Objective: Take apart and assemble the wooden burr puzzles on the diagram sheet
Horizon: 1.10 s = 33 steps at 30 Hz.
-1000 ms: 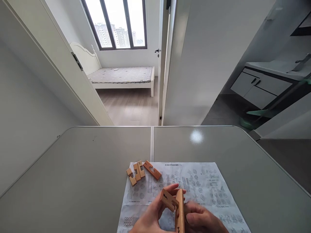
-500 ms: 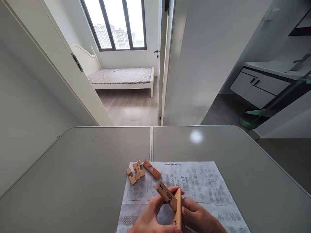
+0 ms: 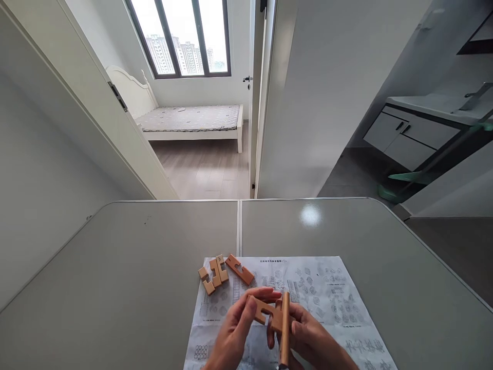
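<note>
My left hand [image 3: 233, 331] is closed, with thumb and fingers pinching the left end of a notched wooden puzzle piece [image 3: 266, 311]. My right hand [image 3: 318, 336] grips a long wooden puzzle piece [image 3: 285, 329], which stands edge-on to me. The notched piece meets the long one crosswise; how they fit together is hidden by the right fingers. Both are held above a printed sheet [image 3: 346, 308] of puzzle drawings. Beyond my hands, on the sheet's far left corner, lie a reddish notched piece [image 3: 246, 276] and several lighter notched pieces [image 3: 214, 273].
The sheet lies on a grey table [image 3: 134, 277] with a seam [image 3: 239, 226] down its middle. Past the table's far edge a doorway opens on a bed [image 3: 192, 118] beneath a window [image 3: 181, 38]. A washbasin cabinet [image 3: 416, 133] stands at the far right.
The notched piece has turned from slanting upward to lying nearly level. My left thumb has moved from the long piece onto the notched one's left end. The loose pieces lie still.
</note>
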{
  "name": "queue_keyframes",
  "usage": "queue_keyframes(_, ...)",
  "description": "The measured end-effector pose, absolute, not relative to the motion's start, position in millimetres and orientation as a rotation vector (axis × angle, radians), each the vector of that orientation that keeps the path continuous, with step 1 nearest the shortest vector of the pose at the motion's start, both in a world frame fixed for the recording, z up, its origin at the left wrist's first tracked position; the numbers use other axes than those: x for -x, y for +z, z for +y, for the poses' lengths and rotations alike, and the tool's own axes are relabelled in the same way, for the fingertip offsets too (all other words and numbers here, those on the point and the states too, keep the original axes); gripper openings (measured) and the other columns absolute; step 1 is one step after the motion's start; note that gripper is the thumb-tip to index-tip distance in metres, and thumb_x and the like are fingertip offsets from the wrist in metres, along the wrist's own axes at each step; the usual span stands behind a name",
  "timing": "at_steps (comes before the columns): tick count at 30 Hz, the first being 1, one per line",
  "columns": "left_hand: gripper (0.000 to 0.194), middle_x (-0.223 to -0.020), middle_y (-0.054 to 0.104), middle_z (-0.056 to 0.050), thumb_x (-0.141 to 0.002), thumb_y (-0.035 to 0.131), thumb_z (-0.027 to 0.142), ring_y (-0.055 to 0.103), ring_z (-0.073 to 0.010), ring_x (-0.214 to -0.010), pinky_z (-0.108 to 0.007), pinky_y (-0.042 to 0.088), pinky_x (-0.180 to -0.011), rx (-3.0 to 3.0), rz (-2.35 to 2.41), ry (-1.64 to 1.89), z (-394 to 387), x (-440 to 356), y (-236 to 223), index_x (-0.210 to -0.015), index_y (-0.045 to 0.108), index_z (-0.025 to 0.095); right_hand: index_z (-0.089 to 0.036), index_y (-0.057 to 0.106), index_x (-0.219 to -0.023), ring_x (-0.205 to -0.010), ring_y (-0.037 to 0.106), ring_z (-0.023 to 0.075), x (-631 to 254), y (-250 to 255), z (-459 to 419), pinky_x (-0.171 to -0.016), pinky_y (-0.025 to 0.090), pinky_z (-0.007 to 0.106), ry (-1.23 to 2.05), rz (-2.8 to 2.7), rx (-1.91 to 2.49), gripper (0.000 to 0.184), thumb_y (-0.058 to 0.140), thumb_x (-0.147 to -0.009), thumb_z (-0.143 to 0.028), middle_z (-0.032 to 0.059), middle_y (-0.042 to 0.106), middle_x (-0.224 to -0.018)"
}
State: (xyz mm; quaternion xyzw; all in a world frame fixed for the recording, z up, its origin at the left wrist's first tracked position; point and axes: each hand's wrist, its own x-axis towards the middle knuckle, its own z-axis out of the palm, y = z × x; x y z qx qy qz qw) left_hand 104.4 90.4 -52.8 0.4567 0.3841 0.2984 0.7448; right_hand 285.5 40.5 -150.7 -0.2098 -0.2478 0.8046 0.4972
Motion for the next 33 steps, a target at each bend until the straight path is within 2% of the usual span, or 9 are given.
queue_keyframes(4,0.053,-0.131,0.076,-0.013,-0.101,0.054,0.066,0.062,-0.0385,-0.132,-0.050,0.040,-0.120,-0.946,0.900,0.688,90,-106,-52,-0.100,0.081,0.019,-0.015,0.063,-0.135,-0.055,0.072,0.0162,-283,-146,43,-0.045,0.052,0.020,1.895,-0.645,0.583,0.076,0.089,-0.080,-0.061,0.0079,0.078,-0.081)
queue_keyframes(8,0.050,-0.129,0.075,-0.011,-0.100,0.056,0.064,0.062,-0.0348,-0.127,-0.043,0.044,-0.115,-0.981,0.979,0.753,89,-103,-56,-0.098,0.079,0.020,-0.019,0.065,-0.116,-0.057,0.073,0.0157,-280,-137,44,-0.053,0.055,0.020,1.802,-0.540,0.613,0.070,0.092,-0.073,-0.066,0.0015,0.075,-0.071)
queue_keyframes(11,0.047,-0.099,0.073,-0.006,-0.097,0.063,0.066,0.066,-0.0233,-0.091,-0.032,0.053,-0.088,-1.039,1.037,0.748,85,-99,-63,-0.106,0.075,0.021,-0.023,0.060,-0.110,-0.053,0.073,0.0138,-279,-133,43,-0.051,0.052,0.017,1.806,-0.440,0.616,0.068,0.095,-0.069,-0.064,-0.0028,0.072,-0.069)
queue_keyframes(13,0.052,-0.073,0.061,0.001,-0.097,0.062,0.069,0.053,-0.0145,-0.064,-0.025,0.046,-0.066,-1.017,0.990,0.682,83,-96,-68,-0.111,0.070,0.019,-0.024,0.058,-0.110,-0.051,0.073,0.0138,-278,-134,41,-0.050,0.053,0.017,1.837,-0.414,0.612,0.071,0.098,-0.066,-0.063,-0.0041,0.072,-0.069)
queue_keyframes(15,0.056,-0.061,0.049,0.006,-0.097,0.059,0.071,0.040,-0.0099,-0.052,-0.022,0.034,-0.054,-0.987,0.910,0.615,81,-93,-74,-0.111,0.066,0.017,-0.025,0.057,-0.111,-0.049,0.073,0.0142,-277,-138,40,-0.048,0.054,0.018,1.857,-0.405,0.587,0.074,0.100,-0.063,-0.060,-0.0052,0.071,-0.070)
queue_keyframes(18,0.055,-0.061,0.049,0.006,-0.097,0.060,0.071,0.035,-0.0079,-0.050,-0.022,0.026,-0.051,-0.975,0.874,0.571,80,-91,-78,-0.104,0.064,0.017,-0.026,0.056,-0.112,-0.046,0.072,0.0134,-276,-145,39,-0.046,0.054,0.018,1.858,-0.401,0.551,0.072,0.101,-0.064,-0.056,-0.0064,0.069,-0.071)
queue_keyframes(23,0.055,-0.063,0.056,0.003,-0.095,0.063,0.072,0.040,-0.0097,-0.053,-0.024,0.030,-0.055,-1.008,0.916,0.598,80,-87,-75,-0.100,0.064,0.017,-0.025,0.054,-0.100,-0.042,0.068,0.0105,-277,-145,40,-0.043,0.053,0.016,1.868,-0.438,0.532,0.061,0.099,-0.070,-0.054,-0.0089,0.065,-0.066)
queue_keyframes(29,0.053,-0.066,0.063,0.000,-0.097,0.061,0.070,0.039,-0.0109,-0.056,-0.024,0.029,-0.057,-1.094,0.926,0.587,79,-85,-65,-0.099,0.064,0.017,-0.023,0.055,-0.090,-0.035,0.060,0.0049,-279,-137,42,-0.037,0.044,0.011,1.925,-0.438,0.543,0.056,0.094,-0.075,-0.060,-0.0079,0.062,-0.066)
queue_keyframes(33,0.053,-0.064,0.065,-0.001,-0.097,0.061,0.071,0.038,-0.0110,-0.055,-0.025,0.028,-0.056,-1.139,0.903,0.571,80,-86,-58,-0.095,0.062,0.018,-0.023,0.054,-0.086,-0.036,0.055,0.0054,-282,-137,42,-0.035,0.041,0.010,1.927,-0.426,0.494,0.054,0.093,-0.076,-0.058,-0.0081,0.058,-0.058)
